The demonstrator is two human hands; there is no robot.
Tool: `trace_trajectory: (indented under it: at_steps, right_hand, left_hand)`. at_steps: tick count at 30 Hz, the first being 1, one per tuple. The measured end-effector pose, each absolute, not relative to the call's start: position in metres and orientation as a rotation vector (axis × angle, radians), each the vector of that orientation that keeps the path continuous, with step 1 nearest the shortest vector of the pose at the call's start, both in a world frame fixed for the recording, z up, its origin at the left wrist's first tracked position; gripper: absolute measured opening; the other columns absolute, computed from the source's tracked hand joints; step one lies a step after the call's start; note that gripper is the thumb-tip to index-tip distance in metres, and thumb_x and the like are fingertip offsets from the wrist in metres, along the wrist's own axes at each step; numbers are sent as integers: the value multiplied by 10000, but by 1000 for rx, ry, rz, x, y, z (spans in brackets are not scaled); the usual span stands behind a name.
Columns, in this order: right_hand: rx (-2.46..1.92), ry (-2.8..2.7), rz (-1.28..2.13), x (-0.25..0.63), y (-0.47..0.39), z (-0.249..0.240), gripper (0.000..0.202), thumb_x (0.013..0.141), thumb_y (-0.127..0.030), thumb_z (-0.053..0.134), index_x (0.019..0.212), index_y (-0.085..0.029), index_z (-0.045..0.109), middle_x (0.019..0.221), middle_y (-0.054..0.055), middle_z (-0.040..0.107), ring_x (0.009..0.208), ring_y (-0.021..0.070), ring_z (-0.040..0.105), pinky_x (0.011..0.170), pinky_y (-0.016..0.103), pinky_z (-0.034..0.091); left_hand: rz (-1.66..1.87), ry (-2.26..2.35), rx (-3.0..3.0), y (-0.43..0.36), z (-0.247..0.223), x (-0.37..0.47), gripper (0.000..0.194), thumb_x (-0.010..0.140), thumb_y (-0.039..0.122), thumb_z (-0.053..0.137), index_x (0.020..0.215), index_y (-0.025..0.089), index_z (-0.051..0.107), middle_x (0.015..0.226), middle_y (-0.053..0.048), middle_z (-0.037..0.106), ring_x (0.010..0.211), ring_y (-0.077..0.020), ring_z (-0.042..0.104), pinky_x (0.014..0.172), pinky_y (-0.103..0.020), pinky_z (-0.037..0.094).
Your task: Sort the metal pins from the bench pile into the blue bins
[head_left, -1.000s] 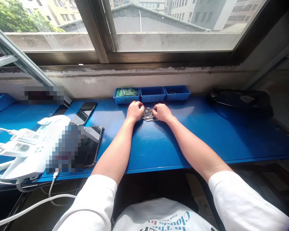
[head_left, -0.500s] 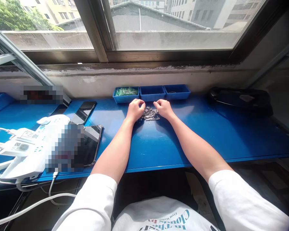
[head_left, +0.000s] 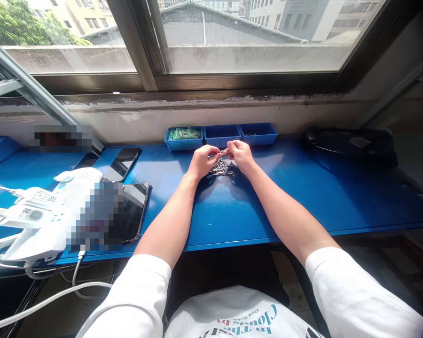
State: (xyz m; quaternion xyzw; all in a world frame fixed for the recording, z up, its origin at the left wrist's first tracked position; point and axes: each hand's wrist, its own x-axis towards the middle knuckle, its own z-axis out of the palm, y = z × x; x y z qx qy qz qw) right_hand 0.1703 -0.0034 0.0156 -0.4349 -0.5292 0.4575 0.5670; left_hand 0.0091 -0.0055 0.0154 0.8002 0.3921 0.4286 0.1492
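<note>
My left hand [head_left: 201,161] and my right hand [head_left: 240,155] meet over a heap of slim, dark metal pieces [head_left: 222,169], which look like long screws or pins. Between the fingertips shows a small, thin metal piece [head_left: 223,151], too small to identify. Both hands are closed in a pinch on it, the thumbs and forefingers almost touching. Part of the heap is hidden behind my left hand. Just beyond the hands stand three joined blue bins: the left bin [head_left: 184,146] holds green-and-clear packets, the middle bin [head_left: 223,141] shows a dark inside, and the right bin [head_left: 264,140] holds a few small dark pieces.
On the left of the blue tabletop [head_left: 232,220] lie a phone [head_left: 125,162], a second dark device [head_left: 136,211] with a cable, and a white power strip [head_left: 61,211] with plugs. A dark case [head_left: 348,143] sits at the far right, below the window.
My hands, apart on either side of the heap before, have come together above it. The small metal piece now shows between their fingertips.
</note>
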Motion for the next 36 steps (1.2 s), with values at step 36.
trace_trajectory:
  at_steps: [36]
  right_hand:
    - [-1916,-1560,38,225,14,14,585,838,-431,448,1370,-190,418,1424,105,431,1114,320,350,936,540,326]
  left_hand:
    - [1223,1671,2083,11,3,-6,228,826,230,452,931,176,646,955,-73,656,901,-198,604,865,-316,466]
